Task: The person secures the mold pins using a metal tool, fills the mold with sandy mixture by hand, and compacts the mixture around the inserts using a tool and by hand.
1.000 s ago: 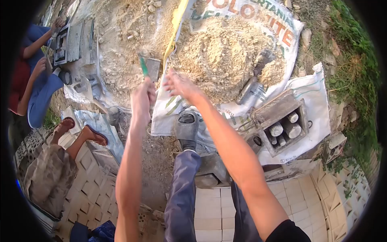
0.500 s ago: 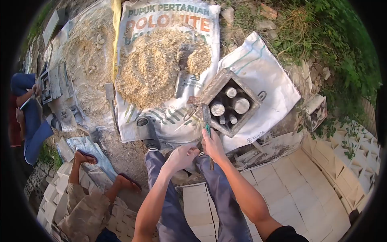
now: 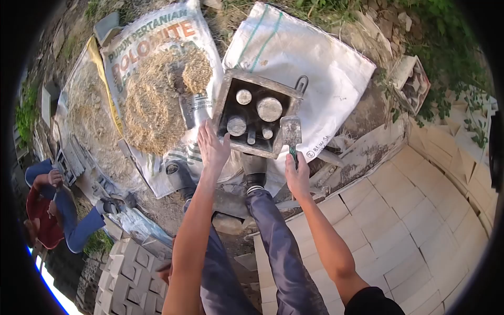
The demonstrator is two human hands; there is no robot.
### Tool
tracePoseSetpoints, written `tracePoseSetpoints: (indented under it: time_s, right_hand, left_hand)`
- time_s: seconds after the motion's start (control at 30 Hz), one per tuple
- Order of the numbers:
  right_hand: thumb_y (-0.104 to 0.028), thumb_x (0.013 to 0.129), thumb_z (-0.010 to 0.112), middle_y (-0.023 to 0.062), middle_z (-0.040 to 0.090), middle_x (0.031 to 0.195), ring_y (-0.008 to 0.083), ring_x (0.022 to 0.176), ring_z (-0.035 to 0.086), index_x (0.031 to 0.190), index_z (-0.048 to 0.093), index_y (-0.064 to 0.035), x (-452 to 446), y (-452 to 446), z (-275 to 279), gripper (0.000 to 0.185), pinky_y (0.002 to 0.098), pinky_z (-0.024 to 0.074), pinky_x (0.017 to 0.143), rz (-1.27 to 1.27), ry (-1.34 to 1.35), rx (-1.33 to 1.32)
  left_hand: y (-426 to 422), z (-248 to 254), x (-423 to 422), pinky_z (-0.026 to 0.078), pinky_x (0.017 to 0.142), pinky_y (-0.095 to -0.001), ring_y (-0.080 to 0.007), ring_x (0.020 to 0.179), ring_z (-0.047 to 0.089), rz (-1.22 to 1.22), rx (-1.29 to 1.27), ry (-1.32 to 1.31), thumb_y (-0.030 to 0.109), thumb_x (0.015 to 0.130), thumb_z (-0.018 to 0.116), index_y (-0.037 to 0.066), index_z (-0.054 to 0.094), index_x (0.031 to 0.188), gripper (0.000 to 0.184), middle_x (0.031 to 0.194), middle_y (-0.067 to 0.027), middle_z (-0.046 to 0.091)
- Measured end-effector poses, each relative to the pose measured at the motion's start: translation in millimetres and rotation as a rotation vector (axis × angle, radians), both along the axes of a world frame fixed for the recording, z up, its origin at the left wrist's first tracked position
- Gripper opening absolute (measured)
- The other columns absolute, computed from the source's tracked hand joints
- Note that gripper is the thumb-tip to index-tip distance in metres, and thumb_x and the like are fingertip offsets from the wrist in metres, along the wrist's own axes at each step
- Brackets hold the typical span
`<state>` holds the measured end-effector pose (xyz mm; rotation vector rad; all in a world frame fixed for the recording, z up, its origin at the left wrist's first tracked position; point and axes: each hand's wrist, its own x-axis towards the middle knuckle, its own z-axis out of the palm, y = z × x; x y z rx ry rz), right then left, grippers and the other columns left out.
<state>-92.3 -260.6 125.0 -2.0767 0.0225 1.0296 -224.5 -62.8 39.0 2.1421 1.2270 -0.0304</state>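
Rough ground (image 3: 380, 102) borders pale tan blocks (image 3: 399, 226); far left, a white woven sack (image 3: 202, 44) reads "PUPUK PERTANIAN DOLOMITE". Right of it stands an open-topped, square grey box (image 3: 252, 150); beside this, the right hand (image 3: 298, 176) grips a green-handled metal trowel (image 3: 291, 130), while the left hand (image 3: 213, 148) is flat.

The right hand (image 3: 298, 177) grips a trowel (image 3: 291, 131) beside a box (image 3: 262, 81).

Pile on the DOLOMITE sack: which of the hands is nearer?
Left. The left hand is open, right of the pile; the right hand is farther right, beside the box, gripping a trowel.
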Motion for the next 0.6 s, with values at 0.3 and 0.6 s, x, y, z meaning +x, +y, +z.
tracePoseSetpoints:
  time_s: [0.3, 0.6]
  right_hand:
    - [-0.035, 0.093, 0.061, -0.0039, 0.031, 0.058, 0.0104, 0.048, 0.032, 0.068, 0.036, -0.0132, 160, 53, -27, 0.041, 0.028, 0.032, 0.047, -0.805, 0.022, 0.526]
    - [-0.023, 0.082, 0.059, -0.0005, 0.032, 0.045, 0.014, 0.037, 0.032, 0.053, 0.032, -0.0111, 254, 119, -35, 0.041, 0.0326, 0.0286, 0.039, -0.59, -0.143, 0.635]
  left_hand:
    - [45, -15, 153, 0.019, 0.114, -0.0498, -0.0356, 0.13, 0.037, -0.531, 0.33, -0.102, 0.039, 0.091, 0.055, 0.006, 0.047, 0.13, 0.052, 0.136, -0.0182, 0.043]
    - [74, -46, 120, 0.046, 0.09, -0.0477, -0.0433, 0.111, 0.054, -0.109, 0.123, -0.254, 0.038, 0.097, 0.046, 0.01, 0.038, 0.138, 0.05, 0.125, -0.0243, 0.053]
